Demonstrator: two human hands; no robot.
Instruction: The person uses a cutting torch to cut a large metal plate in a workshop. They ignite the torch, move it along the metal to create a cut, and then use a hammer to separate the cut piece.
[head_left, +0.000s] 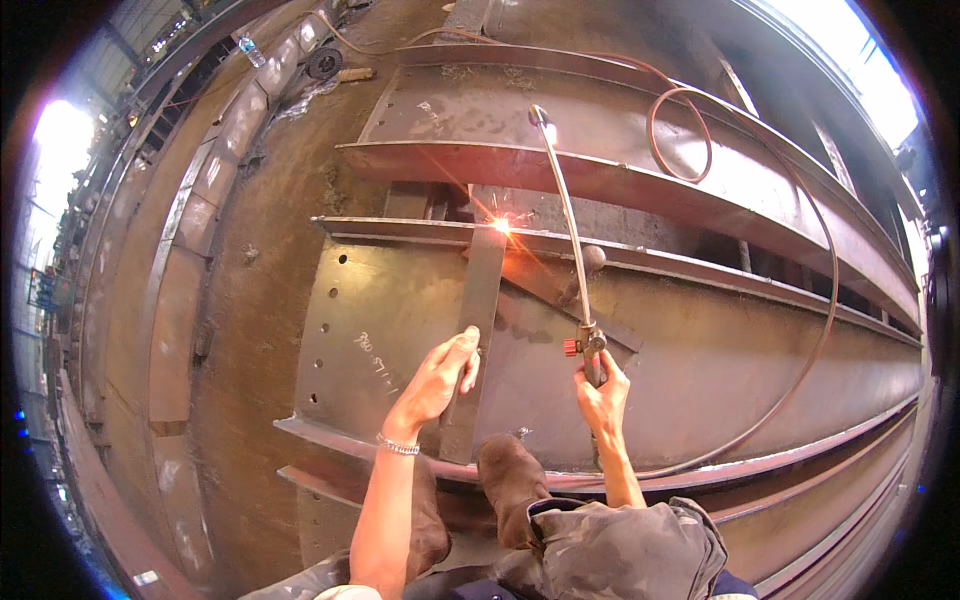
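My right hand is wrapped round the handle of a gas cutting torch, below its red knob. The torch's long tube points away from me, and its bent head is lit by a bright glow. My left hand, with a metal bracelet at the wrist, has its fingers curled together over a steel flat bar; what they hold, if anything, is hidden. That bar lies across the web of a large steel beam. At its far end, by the beam's flange, a hot spot throws sparks.
A hose runs from the torch along the right and loops over the far beams. A round-headed hammer-like tool lies near the torch tube. My boots stand at the near flange. Further beams and a bottle are at left.
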